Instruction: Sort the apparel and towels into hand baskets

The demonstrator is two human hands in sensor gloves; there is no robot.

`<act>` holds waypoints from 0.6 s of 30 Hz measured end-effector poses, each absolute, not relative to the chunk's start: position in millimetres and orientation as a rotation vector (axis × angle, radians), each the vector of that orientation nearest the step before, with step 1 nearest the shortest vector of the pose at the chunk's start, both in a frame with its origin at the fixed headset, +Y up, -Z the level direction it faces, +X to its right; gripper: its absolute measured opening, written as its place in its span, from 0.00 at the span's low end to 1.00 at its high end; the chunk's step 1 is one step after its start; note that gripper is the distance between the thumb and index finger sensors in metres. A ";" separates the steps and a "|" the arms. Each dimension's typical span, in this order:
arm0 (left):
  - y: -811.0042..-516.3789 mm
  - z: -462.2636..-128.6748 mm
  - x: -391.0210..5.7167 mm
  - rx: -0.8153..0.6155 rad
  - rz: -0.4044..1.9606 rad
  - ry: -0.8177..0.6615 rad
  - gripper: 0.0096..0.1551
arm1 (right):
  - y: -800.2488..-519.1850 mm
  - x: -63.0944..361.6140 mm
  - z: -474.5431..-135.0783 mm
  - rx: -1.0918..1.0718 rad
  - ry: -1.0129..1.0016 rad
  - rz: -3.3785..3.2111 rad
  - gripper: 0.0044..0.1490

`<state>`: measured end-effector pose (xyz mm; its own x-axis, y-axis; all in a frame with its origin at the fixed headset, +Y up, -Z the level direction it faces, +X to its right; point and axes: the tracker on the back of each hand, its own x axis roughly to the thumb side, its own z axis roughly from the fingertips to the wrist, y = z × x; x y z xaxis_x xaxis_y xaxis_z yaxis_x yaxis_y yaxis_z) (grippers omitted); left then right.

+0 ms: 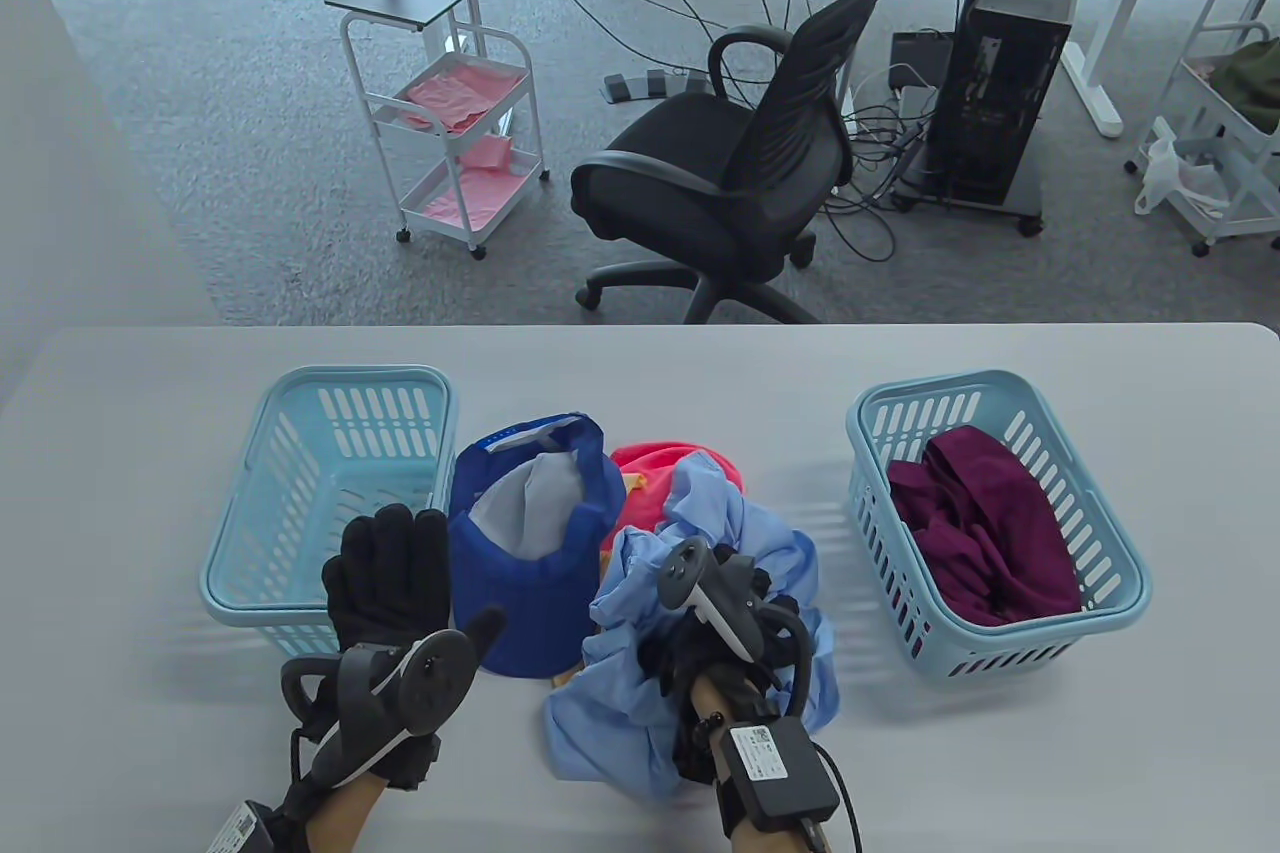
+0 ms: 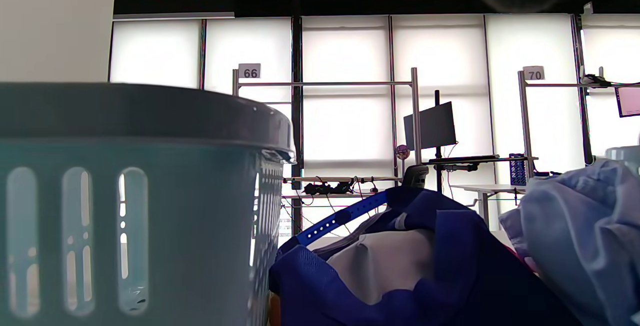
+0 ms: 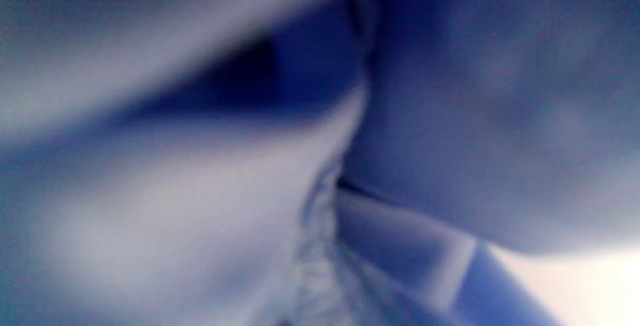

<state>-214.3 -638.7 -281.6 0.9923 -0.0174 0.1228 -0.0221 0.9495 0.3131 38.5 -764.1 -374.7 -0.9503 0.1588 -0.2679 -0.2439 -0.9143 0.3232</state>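
My left hand [image 1: 392,561] hovers with straight fingers over the near right corner of the empty light blue left basket [image 1: 330,483] [image 2: 125,206], beside a royal blue cap [image 1: 525,553] [image 2: 400,271] with grey lining. My right hand [image 1: 715,628] is buried in a crumpled light blue shirt [image 1: 740,533] [image 2: 580,236] in the middle of the table and grips it; its fingers are hidden by the folds. Blurred blue cloth [image 3: 200,216] fills the right wrist view. A red-pink item [image 1: 650,473] lies behind the shirt. The right basket [image 1: 1110,533] holds a maroon garment [image 1: 980,533].
The grey table [image 1: 640,363] ends at its far edge, beyond which stand a black office chair [image 1: 720,173] and a white trolley [image 1: 450,133]. Bare table surface lies between the shirt and the right basket.
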 end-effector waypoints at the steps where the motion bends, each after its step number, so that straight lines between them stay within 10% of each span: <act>1: -638.9 -281.8 -214.4 0.318 0.001 -0.123 0.58 | -764.5 38.0 -374.5 -0.354 0.518 2.875 0.75; 18: -639.8 -280.5 -210.3 0.323 -0.010 -0.128 0.58 | -756.4 45.6 -370.7 -0.410 0.039 2.904 0.32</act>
